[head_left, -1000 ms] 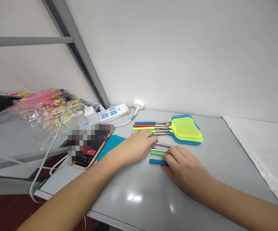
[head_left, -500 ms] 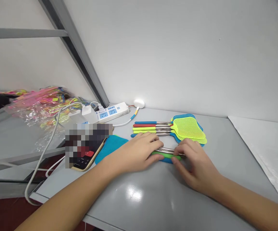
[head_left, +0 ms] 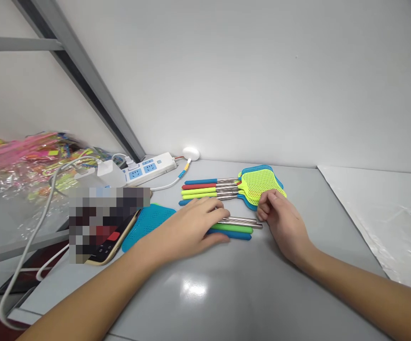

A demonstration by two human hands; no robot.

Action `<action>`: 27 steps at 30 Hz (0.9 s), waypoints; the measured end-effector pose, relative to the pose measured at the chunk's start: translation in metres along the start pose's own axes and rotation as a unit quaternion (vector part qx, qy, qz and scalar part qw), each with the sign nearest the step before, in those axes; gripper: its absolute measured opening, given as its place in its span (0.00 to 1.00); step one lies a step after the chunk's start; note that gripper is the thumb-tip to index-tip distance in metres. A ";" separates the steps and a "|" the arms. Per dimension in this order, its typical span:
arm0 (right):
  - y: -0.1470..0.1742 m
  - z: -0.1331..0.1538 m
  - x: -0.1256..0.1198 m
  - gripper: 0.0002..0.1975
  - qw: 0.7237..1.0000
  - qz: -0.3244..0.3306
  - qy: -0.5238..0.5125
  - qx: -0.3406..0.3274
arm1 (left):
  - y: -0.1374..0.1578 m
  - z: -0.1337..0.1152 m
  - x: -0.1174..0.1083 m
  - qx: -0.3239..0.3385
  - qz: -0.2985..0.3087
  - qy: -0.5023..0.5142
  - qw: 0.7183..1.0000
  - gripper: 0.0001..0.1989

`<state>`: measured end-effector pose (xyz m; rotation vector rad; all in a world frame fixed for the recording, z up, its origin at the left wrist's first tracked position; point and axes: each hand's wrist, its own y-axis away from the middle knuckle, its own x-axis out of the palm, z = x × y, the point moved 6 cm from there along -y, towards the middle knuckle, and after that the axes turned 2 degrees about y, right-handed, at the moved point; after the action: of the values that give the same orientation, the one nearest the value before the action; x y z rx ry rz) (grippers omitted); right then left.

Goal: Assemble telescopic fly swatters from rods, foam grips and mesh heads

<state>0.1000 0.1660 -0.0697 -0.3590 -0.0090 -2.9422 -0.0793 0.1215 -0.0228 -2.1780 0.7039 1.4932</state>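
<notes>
My left hand (head_left: 200, 225) lies over a bundle of fly swatters, its fingers on the far side and its thumb by the near side. Out of its right side stick two bare metal rods (head_left: 242, 221), a green handle (head_left: 233, 228) and a blue handle (head_left: 235, 234). A blue mesh swatter head (head_left: 150, 222) shows left of that hand, partly under the wrist. My right hand (head_left: 281, 220) is curled closed just right of the rod ends, with nothing visible in it. Behind lies a second group of swatters with yellow-green heads (head_left: 260, 184) and blue, red and yellow handles (head_left: 198, 192).
A phone (head_left: 109, 248), partly pixelated, lies at the left by a white power strip (head_left: 150, 168) with plugs and cables. A round white device (head_left: 191, 153) sits against the wall. Plastic-wrapped colourful items (head_left: 31, 156) fill the far left. White sheeting (head_left: 379, 203) covers the right side.
My right hand has come off the handle and rod ends, turned and curled its fingers. My left hand stays on the bundle. The whole view has shifted slightly to the right.
</notes>
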 end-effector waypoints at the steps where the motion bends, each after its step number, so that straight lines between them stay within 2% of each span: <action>1: -0.001 0.000 0.000 0.13 1.000 -0.001 -0.014 -0.008 | 0.000 0.000 0.000 -0.003 0.001 0.001 1.000 0.16; 4: -0.002 0.000 0.003 0.15 0.999 -0.003 -0.041 -0.025 | 0.000 -0.003 0.003 -0.013 0.014 -0.007 1.000 0.19; 8: 0.001 -0.005 0.006 0.20 0.999 -0.010 -0.039 -0.008 | -0.001 -0.009 0.008 -0.016 0.028 -0.032 0.999 0.21; 18: 0.005 -0.009 0.015 0.23 0.997 0.065 0.028 -0.014 | -0.003 -0.015 0.016 0.001 0.029 -0.052 0.998 0.20; 27: 0.005 -0.015 0.015 0.22 0.994 0.103 0.041 -0.024 | -0.002 -0.016 0.012 0.002 0.027 -0.040 0.999 0.18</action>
<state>0.0829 0.1579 -0.0810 -0.2302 0.1036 -2.7543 -0.0629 0.1120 -0.0283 -2.0990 0.7426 1.5944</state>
